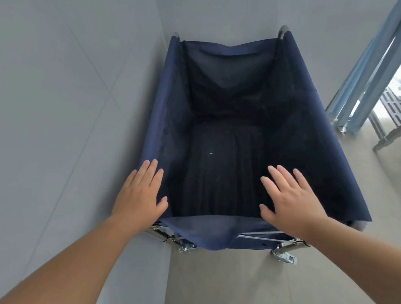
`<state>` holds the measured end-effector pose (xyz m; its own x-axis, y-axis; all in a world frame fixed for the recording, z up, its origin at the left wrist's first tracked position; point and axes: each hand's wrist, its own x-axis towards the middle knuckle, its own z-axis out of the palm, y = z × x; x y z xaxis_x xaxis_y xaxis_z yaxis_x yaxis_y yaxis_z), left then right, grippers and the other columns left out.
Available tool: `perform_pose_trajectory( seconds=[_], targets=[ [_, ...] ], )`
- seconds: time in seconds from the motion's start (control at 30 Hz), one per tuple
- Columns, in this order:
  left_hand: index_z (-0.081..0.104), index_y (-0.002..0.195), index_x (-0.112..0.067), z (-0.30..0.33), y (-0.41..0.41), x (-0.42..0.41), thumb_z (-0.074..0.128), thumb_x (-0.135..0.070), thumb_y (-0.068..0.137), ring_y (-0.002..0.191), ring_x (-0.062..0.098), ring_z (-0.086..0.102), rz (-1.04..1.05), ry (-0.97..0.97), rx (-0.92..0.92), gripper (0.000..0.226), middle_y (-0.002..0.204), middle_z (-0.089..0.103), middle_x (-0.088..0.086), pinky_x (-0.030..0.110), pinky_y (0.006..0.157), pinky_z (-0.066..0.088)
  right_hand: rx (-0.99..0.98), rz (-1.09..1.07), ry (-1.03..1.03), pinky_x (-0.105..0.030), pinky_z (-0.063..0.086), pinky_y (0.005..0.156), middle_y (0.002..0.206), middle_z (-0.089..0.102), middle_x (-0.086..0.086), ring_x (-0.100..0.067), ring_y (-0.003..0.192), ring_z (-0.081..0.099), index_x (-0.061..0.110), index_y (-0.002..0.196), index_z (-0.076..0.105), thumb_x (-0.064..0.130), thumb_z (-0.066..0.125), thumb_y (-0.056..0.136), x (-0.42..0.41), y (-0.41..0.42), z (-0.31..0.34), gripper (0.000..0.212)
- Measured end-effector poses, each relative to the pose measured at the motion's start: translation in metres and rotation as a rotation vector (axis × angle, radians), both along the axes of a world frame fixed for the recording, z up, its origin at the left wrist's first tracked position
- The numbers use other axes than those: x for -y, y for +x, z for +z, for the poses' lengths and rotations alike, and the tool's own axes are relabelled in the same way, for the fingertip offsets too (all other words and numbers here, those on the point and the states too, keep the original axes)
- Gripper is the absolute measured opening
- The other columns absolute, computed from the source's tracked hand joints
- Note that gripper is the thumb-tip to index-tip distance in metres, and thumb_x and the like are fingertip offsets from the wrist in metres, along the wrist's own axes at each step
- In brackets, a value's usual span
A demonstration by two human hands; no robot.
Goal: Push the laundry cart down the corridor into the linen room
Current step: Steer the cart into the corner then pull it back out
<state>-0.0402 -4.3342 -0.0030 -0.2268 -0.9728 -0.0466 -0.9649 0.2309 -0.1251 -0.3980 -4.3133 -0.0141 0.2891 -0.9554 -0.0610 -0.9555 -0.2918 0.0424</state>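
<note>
Cart (295,109): navy fabric bin on a metal frame, parked in a corner, its left side close along the wall (57,103) and its far end near the back wall; a blue rack (368,83) stands apart at right. Left hand (139,198) and right hand (289,198): fingers spread flat, gripping nothing, over the near rim, apparently either reaching for or letting go of it. Contents: dark interior, seemingly only the liner.

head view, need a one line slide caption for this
Both hands, left and right, open over the near rim of an empty navy laundry cart beside a grey wall.
</note>
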Motion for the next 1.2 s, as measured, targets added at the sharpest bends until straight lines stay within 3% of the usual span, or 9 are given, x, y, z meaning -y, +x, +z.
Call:
perform_pose_trajectory(
  seconds=[0.23,0.6,0.77,0.87,1.0,1.13,1.2],
  targets=[
    [0.002,0.152,-0.012,-0.011,0.011,-0.005,0.034,-0.055,0.091,0.146,0.021,-0.012,0.053,0.001,-0.061,0.082,0.161,-0.006,0.007,0.038,0.118,0.003,0.2,0.198,-0.028,-0.043,0.007,0.12,0.162,0.019,-0.011,-0.029,0.15,0.01,0.016,0.15,0.028,0.052,0.039,0.093,0.033,0.138,0.014,0.069],
    [-0.002,0.151,-0.008,-0.019,-0.014,0.001,0.034,-0.048,0.093,0.147,0.021,-0.006,0.296,-0.068,-0.186,0.078,0.161,-0.003,0.009,0.037,0.116,0.002,0.245,0.382,0.015,-0.037,0.009,0.119,0.163,0.014,-0.01,-0.027,0.15,0.007,0.014,0.152,0.02,0.044,0.039,0.097,0.082,0.188,0.013,0.066],
    [0.009,0.15,-0.004,-0.015,-0.038,0.007,0.044,-0.038,0.091,0.147,0.025,0.005,0.475,-0.095,-0.184,0.077,0.16,0.007,0.013,0.041,0.117,0.009,0.234,0.526,0.079,-0.037,0.013,0.119,0.164,0.006,-0.01,-0.026,0.151,0.003,0.012,0.154,0.011,0.035,0.033,0.102,0.123,0.195,0.003,0.062],
    [0.022,0.148,0.0,-0.012,-0.047,0.008,0.054,-0.029,0.087,0.144,0.029,0.023,0.573,-0.112,-0.204,0.075,0.156,0.023,0.017,0.044,0.113,0.025,0.215,0.658,0.103,-0.037,0.018,0.119,0.164,0.003,-0.01,-0.027,0.151,0.003,0.01,0.155,0.008,0.03,0.034,0.103,0.146,0.201,-0.001,0.061],
    [0.046,0.135,0.005,-0.015,-0.048,0.015,0.067,-0.007,0.075,0.122,0.034,0.054,0.616,-0.241,-0.282,0.065,0.138,0.051,0.022,0.043,0.093,0.049,0.146,0.818,0.096,-0.037,0.022,0.119,0.164,0.004,-0.012,-0.028,0.15,0.005,0.008,0.154,0.01,0.023,0.041,0.102,0.177,0.215,-0.003,0.063],
    [0.055,0.127,0.003,-0.018,-0.047,0.018,0.069,0.002,0.074,0.095,0.031,0.065,0.721,-0.347,-0.34,0.055,0.114,0.067,0.014,0.038,0.071,0.055,0.055,0.888,0.041,-0.038,0.031,0.113,0.16,0.015,-0.016,-0.034,0.144,0.015,0.005,0.146,0.031,0.012,0.049,0.094,0.205,0.232,0.001,0.055],
    [0.056,0.127,0.001,-0.016,-0.045,0.018,0.068,-0.003,0.079,0.083,0.029,0.064,0.741,-0.345,-0.347,0.05,0.103,0.068,0.01,0.035,0.061,0.052,-0.008,0.917,0.014,-0.04,0.029,0.114,0.158,0.019,-0.015,-0.035,0.145,0.013,0.005,0.146,0.028,0.01,0.049,0.093,0.214,0.237,0.004,0.057]
  ],
)
